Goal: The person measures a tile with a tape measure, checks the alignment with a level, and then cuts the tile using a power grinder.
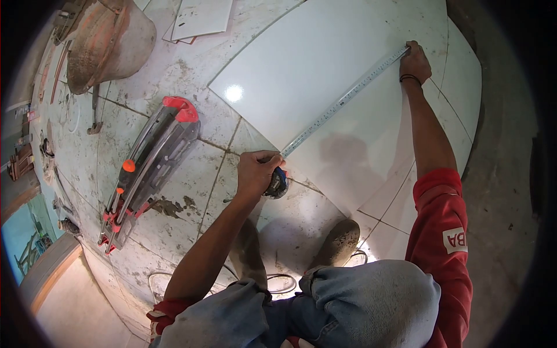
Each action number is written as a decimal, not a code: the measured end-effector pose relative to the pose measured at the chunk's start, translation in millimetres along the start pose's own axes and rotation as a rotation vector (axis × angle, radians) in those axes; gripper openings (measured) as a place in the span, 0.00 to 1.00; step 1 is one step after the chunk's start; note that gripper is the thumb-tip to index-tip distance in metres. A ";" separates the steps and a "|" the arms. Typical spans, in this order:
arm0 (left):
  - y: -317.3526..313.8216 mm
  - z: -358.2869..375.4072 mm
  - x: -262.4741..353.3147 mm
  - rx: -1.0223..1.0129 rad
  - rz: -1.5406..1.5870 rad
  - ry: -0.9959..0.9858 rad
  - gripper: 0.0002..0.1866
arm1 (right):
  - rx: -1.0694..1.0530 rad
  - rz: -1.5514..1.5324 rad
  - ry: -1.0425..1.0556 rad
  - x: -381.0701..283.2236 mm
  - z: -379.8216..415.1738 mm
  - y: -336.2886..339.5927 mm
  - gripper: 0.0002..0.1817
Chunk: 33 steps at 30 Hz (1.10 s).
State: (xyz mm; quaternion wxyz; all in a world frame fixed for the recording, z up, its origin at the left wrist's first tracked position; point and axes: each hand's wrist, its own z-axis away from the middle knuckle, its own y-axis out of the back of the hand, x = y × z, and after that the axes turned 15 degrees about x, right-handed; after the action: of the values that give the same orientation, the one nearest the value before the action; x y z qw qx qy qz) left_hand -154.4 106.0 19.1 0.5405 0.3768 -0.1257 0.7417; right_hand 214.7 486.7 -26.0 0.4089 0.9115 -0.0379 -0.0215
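Note:
A tape measure (277, 184) with a dark blue and black case is drawn out across a large glossy white tile (290, 69). My left hand (257, 174) is closed at the case end, its thumb and finger pinching the blade near the tile's near corner. The extended blade (342, 103) runs diagonally up to the right over the tile's surface. At its far end, my right hand (415, 62) is closed on the blade tip by the tile's right part. The right fingers are partly hidden behind the hand.
A grey and red manual tile cutter (154, 159) lies on the dirty tiled floor to the left. Beyond it are a mud-stained bucket (113, 49) and a hammer-like tool (94, 113). Smaller white tile pieces (203, 17) lie at the top. A cable (281, 284) loops near my boots (338, 240).

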 end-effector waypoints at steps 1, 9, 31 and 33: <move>0.4 0.4 1.8 0.003 -0.003 -0.002 0.10 | 0.009 -0.010 0.007 2.0 -0.8 -3.0 0.11; 1.6 -1.2 2.1 -0.025 0.042 0.002 0.09 | 0.017 -0.013 0.023 -1.5 1.0 -0.9 0.11; -7.4 2.5 3.5 0.064 -0.017 0.004 0.08 | 0.102 -0.189 0.031 1.3 1.3 0.6 0.07; -8.6 1.6 3.3 0.061 -0.017 0.006 0.08 | 0.090 -0.210 0.083 3.1 -3.8 -3.3 0.08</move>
State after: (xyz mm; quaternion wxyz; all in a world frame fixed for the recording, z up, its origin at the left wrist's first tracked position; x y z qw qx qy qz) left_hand -146.5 110.7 20.6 0.5356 0.3921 -0.0983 0.7415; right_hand 218.2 491.5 -26.0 0.3642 0.9280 0.0739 -0.0248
